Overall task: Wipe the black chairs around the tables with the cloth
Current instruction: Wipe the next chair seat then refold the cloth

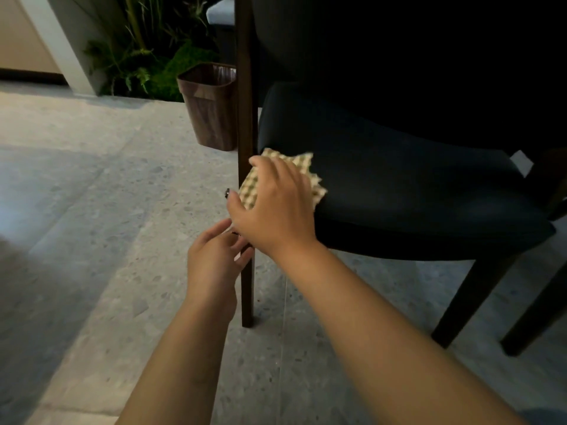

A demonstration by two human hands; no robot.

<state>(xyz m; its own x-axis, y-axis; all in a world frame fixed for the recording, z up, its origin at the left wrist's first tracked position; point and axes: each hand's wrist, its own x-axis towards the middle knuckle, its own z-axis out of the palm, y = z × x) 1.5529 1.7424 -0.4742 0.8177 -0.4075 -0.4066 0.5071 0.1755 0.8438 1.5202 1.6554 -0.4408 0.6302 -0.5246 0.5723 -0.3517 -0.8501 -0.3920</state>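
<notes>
A black chair [399, 185] with a dark padded seat and dark wooden legs fills the right half of the view. A checked yellow-and-white cloth [302, 165] lies on the seat's left front corner. My right hand [276, 204] presses flat on the cloth, fingers spread over it. My left hand [214, 256] hovers just below, beside the chair's front left leg [247, 286], fingers loosely curled and touching nothing that I can make out.
A brown waste bin [211, 105] stands on the floor behind the chair's left side. Green plants [147, 56] grow behind it by a white wall. Grey speckled stone floor [92, 210] stretches to the left. Another dark leg [534, 317] stands at the right.
</notes>
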